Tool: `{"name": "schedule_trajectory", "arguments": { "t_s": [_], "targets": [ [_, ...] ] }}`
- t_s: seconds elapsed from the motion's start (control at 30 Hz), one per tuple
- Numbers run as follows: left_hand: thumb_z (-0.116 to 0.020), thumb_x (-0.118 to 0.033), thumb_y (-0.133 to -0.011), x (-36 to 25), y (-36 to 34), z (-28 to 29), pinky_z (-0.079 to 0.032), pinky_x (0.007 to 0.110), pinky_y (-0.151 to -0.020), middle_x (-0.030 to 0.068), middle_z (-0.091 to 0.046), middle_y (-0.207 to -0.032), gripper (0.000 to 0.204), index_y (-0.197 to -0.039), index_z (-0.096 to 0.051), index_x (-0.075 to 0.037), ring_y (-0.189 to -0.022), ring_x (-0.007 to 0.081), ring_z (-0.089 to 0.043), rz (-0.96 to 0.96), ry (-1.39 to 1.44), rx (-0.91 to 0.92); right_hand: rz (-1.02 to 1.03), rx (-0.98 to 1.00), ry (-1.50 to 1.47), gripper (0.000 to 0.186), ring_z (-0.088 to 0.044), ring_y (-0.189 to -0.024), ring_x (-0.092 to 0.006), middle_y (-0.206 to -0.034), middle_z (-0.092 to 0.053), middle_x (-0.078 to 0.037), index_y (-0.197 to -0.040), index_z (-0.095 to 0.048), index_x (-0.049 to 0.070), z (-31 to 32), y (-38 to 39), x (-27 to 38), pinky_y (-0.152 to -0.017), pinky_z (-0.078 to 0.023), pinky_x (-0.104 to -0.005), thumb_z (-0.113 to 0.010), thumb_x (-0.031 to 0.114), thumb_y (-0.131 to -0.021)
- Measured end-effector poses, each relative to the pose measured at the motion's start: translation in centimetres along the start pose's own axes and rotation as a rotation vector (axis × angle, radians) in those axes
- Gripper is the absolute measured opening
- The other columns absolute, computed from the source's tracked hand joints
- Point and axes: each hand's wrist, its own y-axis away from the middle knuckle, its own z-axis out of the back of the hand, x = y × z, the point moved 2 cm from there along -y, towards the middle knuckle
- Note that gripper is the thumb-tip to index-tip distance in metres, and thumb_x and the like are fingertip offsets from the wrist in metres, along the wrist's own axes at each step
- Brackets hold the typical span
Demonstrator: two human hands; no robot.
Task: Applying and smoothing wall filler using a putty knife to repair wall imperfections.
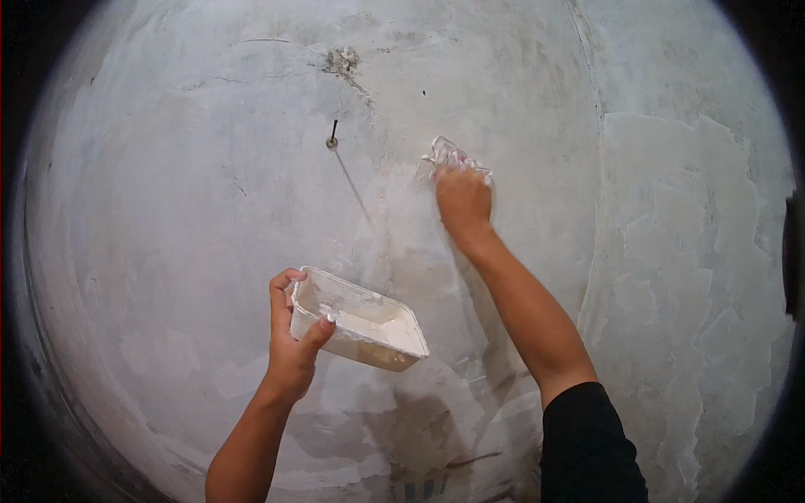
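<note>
My left hand (293, 344) grips the near end of a rectangular white plastic tub (381, 344), its thumb on the rim; pale filler coats the inside. My right hand (461, 201) is closed on a flat, filler-smeared tool (444, 151), apparently a scraper, held against the grey plastered wall (210, 159) above and right of the tub; its handle is hidden by the fingers. A pale, freshly smeared streak runs down the wall below the tool.
A thin metal pin (334, 134) sticks out of the wall left of the tool, casting a long shadow. A cracked, chipped spot (342, 63) sits higher up. Rougher filler patches (662, 268) cover the right side. A dark edge (788, 251) shows at the far right.
</note>
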Motion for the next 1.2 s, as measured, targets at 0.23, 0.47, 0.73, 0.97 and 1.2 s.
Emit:
{"name": "schedule_trajectory", "arguments": {
  "t_s": [0.23, 0.47, 0.73, 0.97, 1.2],
  "targets": [
    [-0.074, -0.031, -0.084, -0.5, 0.6, 0.0, -0.045, 0.039, -0.1, 0.0101, -0.048, -0.123, 0.072, -0.137, -0.028, -0.015, -0.117, 0.0221, -0.05, -0.084, -0.013, -0.024, 0.129, 0.344, 0.002, 0.013, -0.071, -0.081, -0.0286, -0.083, -0.071, -0.016, -0.082, -0.07, 0.005, 1.5, 5.6, 2.8, -0.065, -0.057, -0.0391, -0.059, 0.009, -0.085],
    [-0.073, -0.025, -0.084, -1.3, 0.8, -0.1, -0.045, 0.039, -0.1, 0.0101, -0.048, -0.124, 0.07, -0.137, -0.029, -0.017, -0.117, 0.0219, -0.049, -0.065, -0.047, -0.028, -0.082, 0.298, -0.126, 0.015, -0.072, -0.081, -0.0326, -0.085, -0.071, -0.017, -0.089, -0.07, 0.005, 5.8, -0.7, -2.3, -0.065, -0.057, -0.0443, -0.056, 0.01, -0.09],
    [-0.074, -0.028, -0.085, -1.3, 0.7, -0.4, -0.044, 0.039, -0.1, 0.0097, -0.047, -0.124, 0.07, -0.137, -0.03, -0.017, -0.118, 0.0216, -0.048, -0.079, -0.117, -0.014, -0.007, 0.173, -0.267, 0.019, -0.068, -0.082, -0.0372, -0.083, -0.069, -0.019, -0.1, -0.072, 0.01, 0.9, -4.3, -3.2, -0.072, -0.054, -0.0492, -0.061, 0.009, -0.085],
    [-0.076, -0.038, -0.083, -1.8, 1.0, -1.1, -0.045, 0.039, -0.102, 0.0082, -0.043, -0.126, 0.077, -0.139, -0.026, -0.019, -0.121, 0.0227, -0.047, -0.023, -0.043, -0.07, 0.2, 0.362, -0.373, 0.019, -0.067, -0.081, -0.0352, -0.084, -0.07, -0.015, -0.099, -0.072, 0.01, 3.9, 2.9, 1.1, -0.071, -0.054, -0.0464, -0.064, 0.008, -0.083],
    [-0.071, -0.027, -0.088, -1.7, 1.4, -1.0, -0.046, 0.037, -0.1, 0.0083, -0.045, -0.125, 0.069, -0.14, -0.026, -0.019, -0.118, 0.0204, -0.049, -0.085, -0.051, -0.056, -0.017, 0.089, -0.483, 0.018, -0.066, -0.087, -0.0372, -0.088, -0.07, -0.017, -0.1, -0.071, 0.008, 2.7, 0.1, -3.4, -0.076, -0.053, -0.0473, -0.059, 0.007, -0.087]
  ]
}}
